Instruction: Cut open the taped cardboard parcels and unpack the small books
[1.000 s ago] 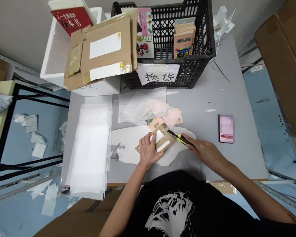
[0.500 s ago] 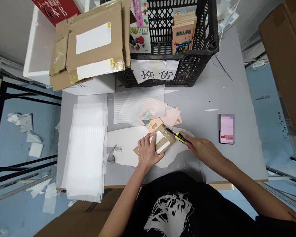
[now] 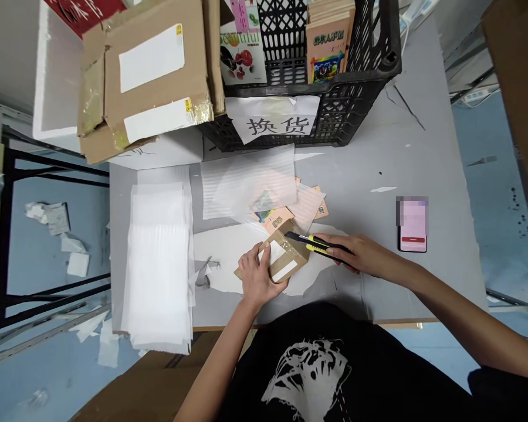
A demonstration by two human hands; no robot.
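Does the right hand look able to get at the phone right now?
Probably yes: the phone lies uncovered to the right of the right hand, with nothing visible between them, though that hand grips a utility knife.

A gray worktable bears a black plastic crate, foam sheets, booklets, a smartphone and a cardboard box.

1 view, head-worn: looks forward and steeply down over near edge of table. Wearer's shirt close, at bottom; left hand and right hand near, mid-frame; black crate farther, cut by top edge. Wide: blue floor on 2 sides.
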